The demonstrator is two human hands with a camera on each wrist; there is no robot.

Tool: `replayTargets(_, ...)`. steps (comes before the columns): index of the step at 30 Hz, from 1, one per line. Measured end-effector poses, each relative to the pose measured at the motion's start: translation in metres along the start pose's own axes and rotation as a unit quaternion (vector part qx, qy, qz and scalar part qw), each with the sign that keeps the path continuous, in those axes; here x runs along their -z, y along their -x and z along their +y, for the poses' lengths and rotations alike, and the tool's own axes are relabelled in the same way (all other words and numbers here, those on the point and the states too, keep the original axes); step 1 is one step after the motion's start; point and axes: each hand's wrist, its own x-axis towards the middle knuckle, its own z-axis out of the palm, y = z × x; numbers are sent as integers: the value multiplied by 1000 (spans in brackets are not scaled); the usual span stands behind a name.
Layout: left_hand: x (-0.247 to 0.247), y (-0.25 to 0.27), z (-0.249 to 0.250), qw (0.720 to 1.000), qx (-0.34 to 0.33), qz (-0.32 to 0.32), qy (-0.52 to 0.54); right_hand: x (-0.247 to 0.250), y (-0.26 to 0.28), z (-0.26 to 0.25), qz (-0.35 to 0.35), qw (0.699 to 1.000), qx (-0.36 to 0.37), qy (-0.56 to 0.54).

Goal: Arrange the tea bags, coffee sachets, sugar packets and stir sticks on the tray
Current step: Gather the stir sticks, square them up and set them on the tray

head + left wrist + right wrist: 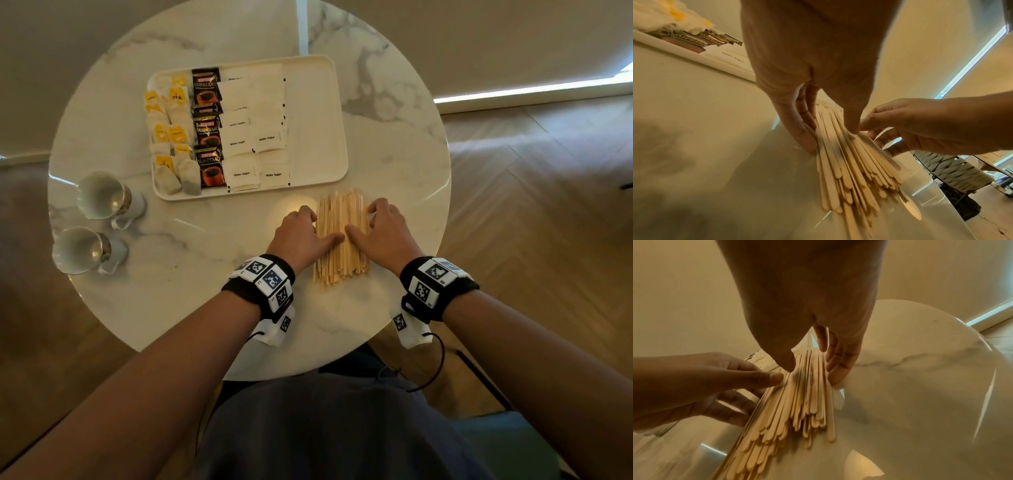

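Cups (99, 195) come first at the far left of the tabletop (394, 102): two of them, lying on their sides and holding nothing that shows.

Next to the right is the tray (318, 113), a shallow white rectangle. Its left part is filled in columns: tea bags (171, 137) along the left edge, coffee sachets (207, 130) beside them, then sugar packets (255, 130) in two columns. The right part of the tray is bare, and that gap looks like the place left for the last item.

Right of that, and nearer the person, the stir sticks (342, 236) lie in a loose bundle on the marble, just off the tray's near right corner. Their long axis runs away from the person, roughly parallel to the tray's short sides, so the bundle should need only a short carry forward and little turning.

The left hand (299, 234) is against the bundle's left side, fingers curled along its edge and thumb laid over the top. The right hand (383, 233) mirrors it on the right side, thumb also on top. Together the hands squeeze the sticks between them, each closed narrowly on the bundle, which is not yet lifted. Both are equally near; the near ends of the sticks are uneven and may fan out or slip when raised.
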Motion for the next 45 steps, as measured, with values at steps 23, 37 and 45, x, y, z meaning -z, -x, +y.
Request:
replayTargets(23, 6, 0, 2, 999, 36, -38, -10, -17, -6, -11, -7, 1000, -15, 2)
replayTargets(37, 8, 2, -8, 999, -8, -31, -22, -17, -7, -17, -33, 999, -24, 1)
replayTargets(45, 14, 4, -12, 999, -25, -33, 7, -9, -1, -23, -29, 997, -42, -60)
